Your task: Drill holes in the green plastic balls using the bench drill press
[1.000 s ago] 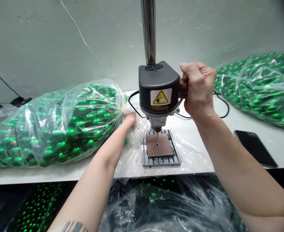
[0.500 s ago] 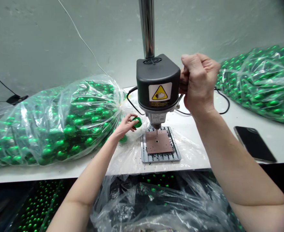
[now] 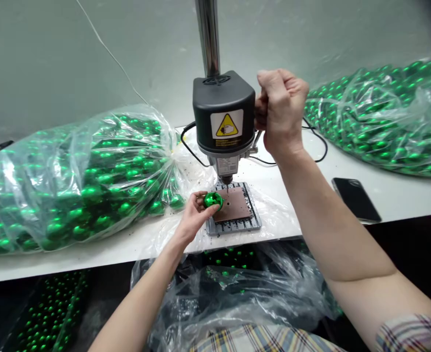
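Note:
Between the thumb and fingers of my left hand (image 3: pixel 194 215) is a shiny green piece (image 3: pixel 213 201), round and hollow like half a ball. It is over the left part of a brownish square plate (image 3: pixel 237 209), which has a small dark hole. The plate lies on the grooved metal base (image 3: pixel 256 222) of a small drill press (image 3: pixel 224 110). The drill bit (image 3: pixel 227 188) points down above the plate. My right hand (image 3: pixel 282 110) is closed in a fist at the right side of the black drill head, on its lever handle; the fingers hide the grip.
A clear bag of green balls (image 3: pixel 101 181) lies left, tied near the press. Another such bag (image 3: pixel 380 122) is at the right rear. A black phone (image 3: pixel 356 199) lies on the white table. Dark shavings dot the base. Plastic film (image 3: pixel 237 293) hangs below the table edge.
My left hand has moved right and toward me, bringing the green piece from beside the bag to over the plate; its hollow side now shows. My right hand stays at the lever. The view has shifted.

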Available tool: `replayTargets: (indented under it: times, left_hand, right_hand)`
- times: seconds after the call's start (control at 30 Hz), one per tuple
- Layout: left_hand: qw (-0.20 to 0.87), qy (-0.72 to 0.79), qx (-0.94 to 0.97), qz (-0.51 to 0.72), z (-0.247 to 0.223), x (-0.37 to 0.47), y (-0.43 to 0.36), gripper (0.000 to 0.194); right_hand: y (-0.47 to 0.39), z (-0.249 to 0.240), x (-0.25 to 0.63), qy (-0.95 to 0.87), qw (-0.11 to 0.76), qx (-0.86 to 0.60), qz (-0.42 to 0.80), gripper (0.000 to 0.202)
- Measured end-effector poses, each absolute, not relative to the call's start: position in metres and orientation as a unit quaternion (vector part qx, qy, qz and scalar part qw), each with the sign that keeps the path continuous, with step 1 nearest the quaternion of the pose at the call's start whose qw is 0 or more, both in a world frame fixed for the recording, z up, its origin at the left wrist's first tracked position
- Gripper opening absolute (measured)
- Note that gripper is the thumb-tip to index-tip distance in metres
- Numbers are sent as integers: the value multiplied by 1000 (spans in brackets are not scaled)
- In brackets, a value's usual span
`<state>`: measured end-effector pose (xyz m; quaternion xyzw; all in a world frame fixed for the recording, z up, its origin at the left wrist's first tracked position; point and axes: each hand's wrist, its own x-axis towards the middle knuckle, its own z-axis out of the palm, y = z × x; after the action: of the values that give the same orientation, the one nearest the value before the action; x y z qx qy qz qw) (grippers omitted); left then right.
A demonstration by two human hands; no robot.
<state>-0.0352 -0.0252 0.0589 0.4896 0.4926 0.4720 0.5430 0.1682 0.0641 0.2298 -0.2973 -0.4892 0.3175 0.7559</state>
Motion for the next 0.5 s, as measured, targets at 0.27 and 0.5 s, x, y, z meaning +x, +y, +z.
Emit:
replayTargets:
  times: [0.27, 0.5]
  left_hand:
    - [346, 529, 655, 416, 30, -16, -9, 54]
    - [274, 537, 687, 406, 25, 0, 3, 49]
  right_hand:
    - [64, 234, 165, -472, 774, -276, 319, 52]
    - [65, 233, 166, -470, 778, -280, 310, 50]
